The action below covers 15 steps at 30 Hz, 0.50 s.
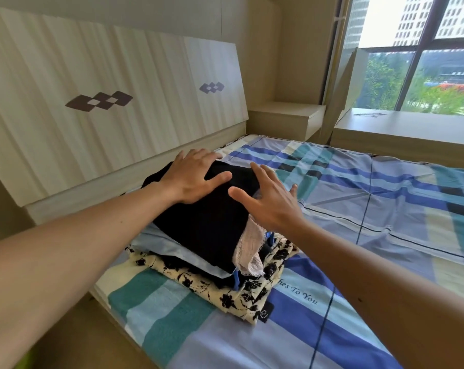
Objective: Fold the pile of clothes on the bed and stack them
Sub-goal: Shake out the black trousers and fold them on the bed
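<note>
Left hand (196, 177) flat on a folded black garment (206, 222), a person squares off a stack of clothes by the headboard (92, 102) end of the bed (372, 203). The step looks like the final pat-down. It would go best with even pressure worked from the stack's left edge across to the right, keeping the black piece centred over the light blue garment (156, 242) and the floral garment (225, 296) beneath. The pale lace piece (248, 249) spilling from the right side probably wants tucking in. The left hand's fingers are straight and spread, pressing the cloth and gripping nothing. The right hand (268, 198) is splayed wide at the stack's right edge and holds nothing; whether it touches the fabric cannot be told
</note>
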{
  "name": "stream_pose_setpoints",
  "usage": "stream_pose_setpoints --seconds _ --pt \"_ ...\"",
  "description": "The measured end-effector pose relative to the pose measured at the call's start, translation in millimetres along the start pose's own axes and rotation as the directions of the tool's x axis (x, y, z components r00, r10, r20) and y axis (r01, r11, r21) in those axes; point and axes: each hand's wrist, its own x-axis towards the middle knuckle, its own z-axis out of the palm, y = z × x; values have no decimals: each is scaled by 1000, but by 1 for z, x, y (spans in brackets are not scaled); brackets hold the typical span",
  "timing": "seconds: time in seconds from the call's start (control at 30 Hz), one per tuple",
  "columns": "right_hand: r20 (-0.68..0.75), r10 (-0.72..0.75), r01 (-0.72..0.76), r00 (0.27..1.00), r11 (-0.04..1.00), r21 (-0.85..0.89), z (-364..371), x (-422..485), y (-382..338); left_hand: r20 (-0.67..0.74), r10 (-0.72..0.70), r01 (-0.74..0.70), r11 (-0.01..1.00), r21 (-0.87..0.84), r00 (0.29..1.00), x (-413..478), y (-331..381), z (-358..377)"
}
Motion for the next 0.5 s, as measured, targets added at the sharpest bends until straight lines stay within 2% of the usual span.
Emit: stream_pose_setpoints --seconds 0.2,0.37,0.5 --pt "-120 56 -56 991 998 2 -45 -26 44 -67 113 -119 987 -108 991 16 83 1" --pt "-195 232 -251 953 965 -79 -112 -73 131 -38 214 -217 948 -233 976 28 188 28" --pt "-294 400 -441 868 894 -83 -182 -137 213 -11 301 -279 869 -408 954 33 303 54"
